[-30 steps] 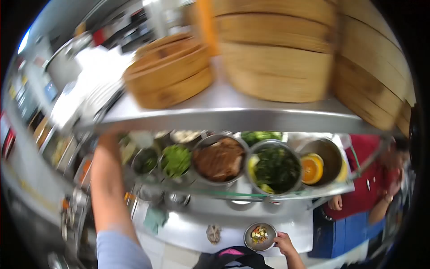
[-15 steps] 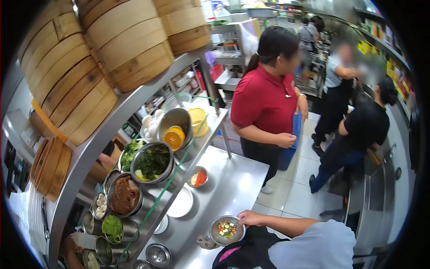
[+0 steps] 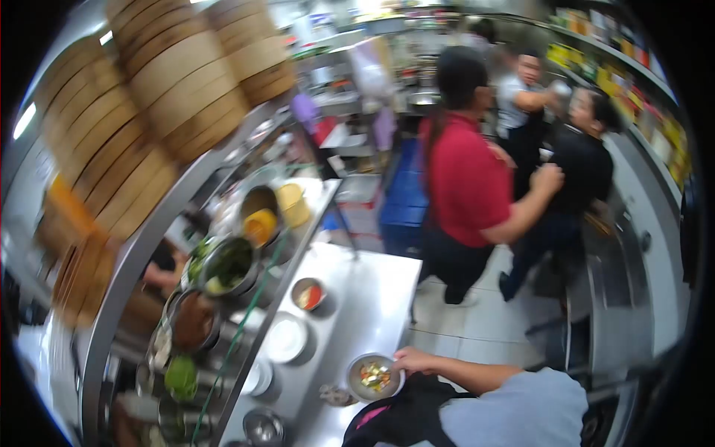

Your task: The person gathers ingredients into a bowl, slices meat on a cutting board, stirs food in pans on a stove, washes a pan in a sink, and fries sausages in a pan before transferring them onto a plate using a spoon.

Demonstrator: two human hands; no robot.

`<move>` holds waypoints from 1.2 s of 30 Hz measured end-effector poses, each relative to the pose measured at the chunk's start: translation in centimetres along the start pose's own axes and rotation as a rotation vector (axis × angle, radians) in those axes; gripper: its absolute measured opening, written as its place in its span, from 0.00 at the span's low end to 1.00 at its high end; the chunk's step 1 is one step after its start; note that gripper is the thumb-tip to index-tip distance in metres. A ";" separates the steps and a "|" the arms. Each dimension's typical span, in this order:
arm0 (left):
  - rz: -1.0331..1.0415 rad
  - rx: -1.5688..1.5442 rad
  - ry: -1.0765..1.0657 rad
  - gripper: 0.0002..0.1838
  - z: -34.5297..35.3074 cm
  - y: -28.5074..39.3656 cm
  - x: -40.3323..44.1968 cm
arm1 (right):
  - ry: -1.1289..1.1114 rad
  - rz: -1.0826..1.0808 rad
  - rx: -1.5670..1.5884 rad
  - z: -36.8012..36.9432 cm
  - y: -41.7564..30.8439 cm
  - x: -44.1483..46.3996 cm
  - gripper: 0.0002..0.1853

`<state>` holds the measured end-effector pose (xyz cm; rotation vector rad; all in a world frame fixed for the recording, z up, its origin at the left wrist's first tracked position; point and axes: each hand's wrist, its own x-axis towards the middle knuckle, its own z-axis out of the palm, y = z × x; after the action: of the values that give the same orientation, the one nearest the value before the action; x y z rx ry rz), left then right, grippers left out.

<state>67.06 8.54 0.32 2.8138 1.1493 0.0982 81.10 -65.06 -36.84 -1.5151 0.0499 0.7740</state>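
My right hand (image 3: 415, 361) grips the rim of a round metal bowl (image 3: 355, 378), with its fingers closed on the edge. Small diced pieces (image 3: 375, 376), pale, yellow and orange-red, lie in the bowl; blur hides what they are. The bowl is close to my body, over the near edge of the steel counter (image 3: 376, 283). Just left of it sits a small greyish bundle (image 3: 337, 395) that I cannot make out. No part of my left hand can be identified.
Left, a steel shelf (image 3: 171, 216) carries bamboo steamers (image 3: 186, 82) above metal food containers (image 3: 231, 264). White dishes (image 3: 285, 337) and a small bowl of red and pale food (image 3: 307, 295) stand on the counter. A person in red (image 3: 465, 171) and other workers occupy the aisle.
The view has swung slightly and blurred. The person in red has moved right and now reaches an arm toward the worker in black. My right hand still holds the bowl.
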 end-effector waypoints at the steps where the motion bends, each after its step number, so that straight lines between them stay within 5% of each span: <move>1: 0.012 -0.020 0.010 0.11 -0.1 -0.9 -0.9 | -0.001 0.027 -0.001 0.3 -0.3 0.1 0.07; 12: -0.200 -0.099 -0.042 0.11 -4.1 -0.6 -3.2 | -0.212 0.054 0.202 4.3 0.0 2.0 0.19; 24: 0.121 0.696 0.236 0.14 -0.1 -2.7 -1.3 | -0.216 0.045 0.181 6.3 -3.5 2.1 0.14; 36: 0.035 0.537 0.157 0.12 0.0 -0.2 0.9 | -0.178 0.083 0.214 6.0 -1.9 2.0 0.09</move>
<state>67.55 9.33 0.35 3.3445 1.3273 0.0120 81.02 -58.56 -35.53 -1.2434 0.0612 0.9378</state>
